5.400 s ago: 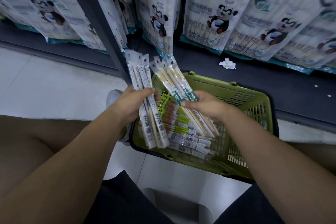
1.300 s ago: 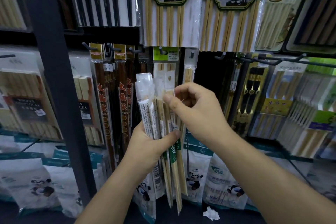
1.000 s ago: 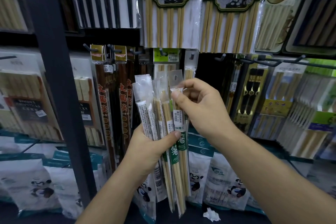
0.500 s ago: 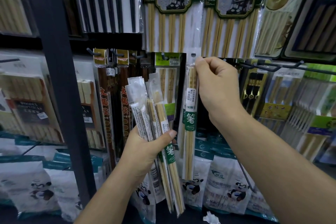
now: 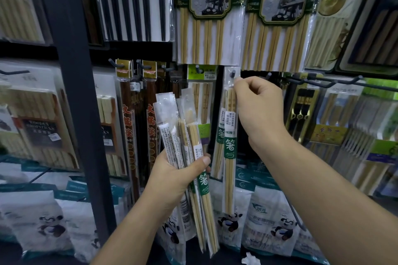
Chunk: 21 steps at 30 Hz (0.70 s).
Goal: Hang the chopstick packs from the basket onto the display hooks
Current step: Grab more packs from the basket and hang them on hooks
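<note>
**1. Nearest.** Left hand (image 5: 176, 176), fingers and thumb wrapped round a bundle of chopstick packs (image 5: 185, 133), held upright below the hooks. Several clear sleeves are in it. One shows a green band with the character 箸. Others carry white strips of small print and a barcode, too fine to read.

**2. Next.** Right hand (image 5: 258, 109), fingers (image 5: 241, 84) pinching the top edge of a single pack (image 5: 230, 157).
- Change: a second ago this pack was being drawn out of the bundle, and then it was lifted to the display hook (image 5: 232, 73). Now the hook's tip shows through the header hole, and the pack hangs straight down in front of a like one.
- Judgement: this pack is hung and only needs letting go. The bundle is one shorter, with more hanging left to do.
- Label: green band with 箸, and a white price sticker above it whose figures are unclear.

**3. Behind.** Dark brown packs (image 5: 129, 135) with orange characters, the topmost 大. A green-topped pack (image 5: 202, 73) hangs on the neighbouring hook.

**4. Upper row.** Large bamboo sets (image 5: 206, 6) picturing two robed figures, with "CHOPSTICKS" partly covered and "10" below. A black chopstick set (image 5: 131, 4) hangs to their left.

**Basket:** not in view.
</note>
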{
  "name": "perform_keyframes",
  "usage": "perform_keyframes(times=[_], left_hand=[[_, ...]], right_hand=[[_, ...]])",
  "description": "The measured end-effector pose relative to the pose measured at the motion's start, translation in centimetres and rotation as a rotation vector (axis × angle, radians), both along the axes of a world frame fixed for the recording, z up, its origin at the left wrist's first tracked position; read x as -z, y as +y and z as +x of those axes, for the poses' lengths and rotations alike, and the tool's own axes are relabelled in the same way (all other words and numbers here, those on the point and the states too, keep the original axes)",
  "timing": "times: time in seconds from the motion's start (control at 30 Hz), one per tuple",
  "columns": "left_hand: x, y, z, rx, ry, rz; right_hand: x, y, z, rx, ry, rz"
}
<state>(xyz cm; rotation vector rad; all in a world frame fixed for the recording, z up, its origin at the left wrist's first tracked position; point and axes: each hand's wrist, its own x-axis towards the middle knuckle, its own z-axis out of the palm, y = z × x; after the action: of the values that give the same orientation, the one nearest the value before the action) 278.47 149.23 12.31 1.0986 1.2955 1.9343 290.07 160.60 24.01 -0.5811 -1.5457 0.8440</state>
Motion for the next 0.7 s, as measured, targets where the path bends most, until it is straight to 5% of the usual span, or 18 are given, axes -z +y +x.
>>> perform_keyframes(times=[0.3, 0.53, 0.7], left_hand=[[0.0, -0.1, -0.1, 0.011, 0.031, 0.007], [-0.3, -0.2, 0.4, 0.107, 0.065, 0.060], [-0.5, -0.4, 0.5, 0.102, 0.085, 0.086]], right_hand=[[2.2, -0.9, 1.0, 0.127, -0.067, 0.084], [3.2, -3.3, 0.4, -0.162, -0.294, 0.052], [3.3, -3.5, 0.6, -0.304, -0.203, -0.164]])
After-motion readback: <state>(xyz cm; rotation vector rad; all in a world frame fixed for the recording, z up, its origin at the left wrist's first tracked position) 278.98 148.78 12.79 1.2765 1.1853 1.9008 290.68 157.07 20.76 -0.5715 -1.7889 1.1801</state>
